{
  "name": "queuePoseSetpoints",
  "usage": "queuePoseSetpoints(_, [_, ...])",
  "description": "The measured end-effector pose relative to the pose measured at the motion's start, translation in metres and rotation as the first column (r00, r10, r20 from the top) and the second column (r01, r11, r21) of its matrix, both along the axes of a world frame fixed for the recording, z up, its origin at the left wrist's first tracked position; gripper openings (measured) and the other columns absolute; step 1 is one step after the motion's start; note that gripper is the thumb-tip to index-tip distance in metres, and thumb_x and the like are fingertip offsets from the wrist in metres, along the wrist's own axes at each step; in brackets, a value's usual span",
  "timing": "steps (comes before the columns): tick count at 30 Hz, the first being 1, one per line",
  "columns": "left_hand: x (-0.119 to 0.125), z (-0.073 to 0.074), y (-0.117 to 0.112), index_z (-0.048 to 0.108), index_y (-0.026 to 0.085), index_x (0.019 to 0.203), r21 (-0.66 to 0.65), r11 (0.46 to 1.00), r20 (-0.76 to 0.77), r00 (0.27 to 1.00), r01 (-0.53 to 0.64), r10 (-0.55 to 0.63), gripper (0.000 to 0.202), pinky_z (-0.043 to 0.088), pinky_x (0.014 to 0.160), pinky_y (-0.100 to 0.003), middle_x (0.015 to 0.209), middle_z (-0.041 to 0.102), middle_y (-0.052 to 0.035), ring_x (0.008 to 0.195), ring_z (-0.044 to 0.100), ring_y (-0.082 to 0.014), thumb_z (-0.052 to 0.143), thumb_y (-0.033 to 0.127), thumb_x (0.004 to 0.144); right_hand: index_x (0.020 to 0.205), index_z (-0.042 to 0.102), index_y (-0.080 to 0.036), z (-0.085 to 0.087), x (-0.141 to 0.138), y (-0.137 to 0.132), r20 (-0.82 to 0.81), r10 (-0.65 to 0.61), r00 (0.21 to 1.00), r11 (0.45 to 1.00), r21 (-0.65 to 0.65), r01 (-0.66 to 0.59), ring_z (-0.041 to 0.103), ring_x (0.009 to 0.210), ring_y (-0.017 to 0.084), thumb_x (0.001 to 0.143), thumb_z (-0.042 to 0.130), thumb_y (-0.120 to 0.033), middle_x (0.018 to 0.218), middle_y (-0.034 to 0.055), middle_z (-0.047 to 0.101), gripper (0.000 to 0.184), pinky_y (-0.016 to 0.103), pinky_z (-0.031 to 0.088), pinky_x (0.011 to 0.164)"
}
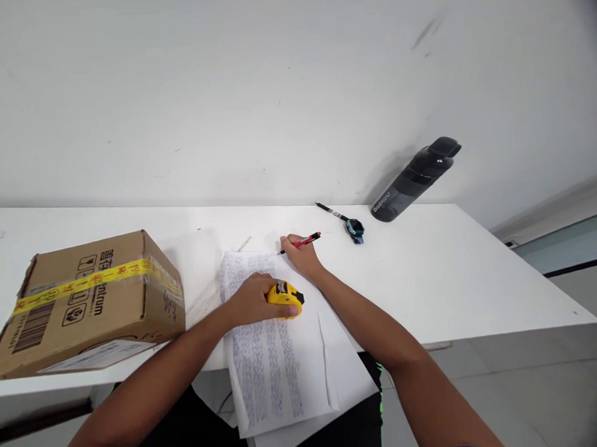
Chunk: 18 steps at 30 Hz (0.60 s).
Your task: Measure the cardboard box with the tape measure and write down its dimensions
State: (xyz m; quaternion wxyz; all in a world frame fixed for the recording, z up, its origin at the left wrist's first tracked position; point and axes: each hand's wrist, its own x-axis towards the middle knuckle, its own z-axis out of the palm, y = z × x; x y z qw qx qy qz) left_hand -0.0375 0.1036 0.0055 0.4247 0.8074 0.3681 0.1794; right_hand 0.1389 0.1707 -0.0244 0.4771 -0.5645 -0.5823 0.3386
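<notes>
My left hand (252, 299) grips a small yellow tape measure (285, 297) and presses it on a sheet of paper (270, 358) covered with columns of handwriting. My right hand (300, 255) holds a red pen (302, 242) with its tip at the top edge of that sheet. The paper lies on more white sheets (347, 381) that hang over the front edge of the white table (431, 276).
A taped cardboard box (90, 301) sits on the table at the left. At the back right lie a black pen (330, 211), a small blue watch (355, 230) and a dark bottle (416, 177) against the wall. The table's right end borders open floor.
</notes>
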Motion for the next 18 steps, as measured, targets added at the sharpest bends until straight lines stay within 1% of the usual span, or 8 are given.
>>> queuePoseSetpoints(3, [0.0,0.002,-0.001,0.065,0.021,0.073,0.004,1.0,-0.001,1.0,-0.015,0.015,0.04,0.042,0.085,-0.036,0.074,0.062,-0.0005,0.085,0.058,-0.0214,0.068,0.061,0.071,0.054,0.045,-0.022,0.001,0.0,0.0,-0.006,0.018,1.0,1.0,-0.011,-0.018,0.043,0.055,0.013,0.081,0.053,-0.042,0.051,-0.0045,0.042,0.035,0.029,0.036,0.057])
queuePoseSetpoints(5, [0.0,0.002,-0.001,0.066,0.021,0.076,0.004,1.0,0.002,1.0,-0.025,0.025,0.04,0.044,0.084,-0.037,0.078,0.064,-0.0018,0.088,0.058,-0.0226,0.069,0.061,0.07,0.053,0.045,-0.022,0.001,0.0,0.0,-0.017,0.0,1.0,1.0,-0.013,0.0,0.043,0.055,0.013,0.081,0.053,-0.04,0.051,-0.0045,0.042,0.034,0.029,0.036,0.057])
queuePoseSetpoints(8, [-0.001,0.002,-0.002,0.067,0.021,0.082,-0.022,0.999,0.032,0.998,-0.046,0.047,0.04,0.046,0.08,-0.035,0.086,0.065,-0.0034,0.089,0.059,-0.0228,0.072,0.059,0.069,0.052,0.044,-0.022,0.002,0.0,0.0,-0.031,-0.018,0.999,1.0,-0.019,0.017,0.043,0.055,0.013,0.08,0.052,-0.038,0.05,-0.005,0.04,0.034,0.029,0.036,0.057])
queuePoseSetpoints(10, [-0.001,0.001,-0.003,0.066,0.021,0.092,-0.086,0.994,0.09,0.993,-0.068,0.076,0.041,0.047,0.075,-0.033,0.091,0.065,-0.0037,0.087,0.06,-0.0213,0.073,0.055,0.07,0.052,0.044,-0.022,0.002,0.0,-0.001,-0.034,-0.032,0.999,0.999,-0.012,0.032,0.041,0.055,0.013,0.081,0.052,-0.039,0.05,-0.0054,0.037,0.034,0.028,0.035,0.057])
queuePoseSetpoints(12, [0.0,0.0,-0.003,0.061,0.023,0.104,-0.185,0.979,0.156,0.981,-0.089,0.119,0.046,0.048,0.07,-0.031,0.095,0.065,-0.0035,0.083,0.061,-0.0193,0.074,0.052,0.07,0.053,0.044,-0.022,0.003,0.0,-0.001,-0.022,-0.056,0.998,0.998,-0.001,0.056,0.039,0.055,0.013,0.082,0.05,-0.04,0.051,-0.0056,0.035,0.035,0.028,0.034,0.057])
queuePoseSetpoints(13, [0.0,-0.001,-0.004,0.059,0.023,0.107,-0.233,0.968,0.179,0.974,-0.096,0.14,0.049,0.049,0.068,-0.03,0.095,0.065,-0.0034,0.081,0.061,-0.0185,0.074,0.052,0.071,0.053,0.043,-0.022,0.003,0.001,-0.001,-0.011,-0.06,0.998,0.998,0.0,0.06,0.04,0.055,0.013,0.082,0.05,-0.04,0.051,-0.0054,0.035,0.035,0.028,0.035,0.057])
queuePoseSetpoints(15, [0.0,-0.004,-0.003,0.057,0.023,0.107,-0.299,0.949,0.201,0.965,-0.101,0.166,0.05,0.049,0.065,-0.029,0.094,0.065,-0.0031,0.079,0.061,-0.0174,0.075,0.051,0.07,0.053,0.043,-0.022,0.002,0.001,-0.001,0.018,-0.046,0.999,0.999,-0.015,0.046,0.043,0.058,0.013,0.082,0.05,-0.041,0.053,-0.0046,0.039,0.035,0.028,0.037,0.059])
queuePoseSetpoints(18, [-0.001,-0.009,-0.001,0.057,0.022,0.103,-0.321,0.942,0.216,0.962,-0.095,0.17,0.048,0.049,0.065,-0.028,0.092,0.066,-0.0028,0.078,0.061,-0.0169,0.075,0.052,0.07,0.053,0.044,-0.022,0.0,0.002,0.001,0.043,-0.038,0.998,0.999,-0.035,0.039,0.047,0.061,0.014,0.082,0.049,-0.041,0.055,-0.0031,0.046,0.035,0.029,0.04,0.062])
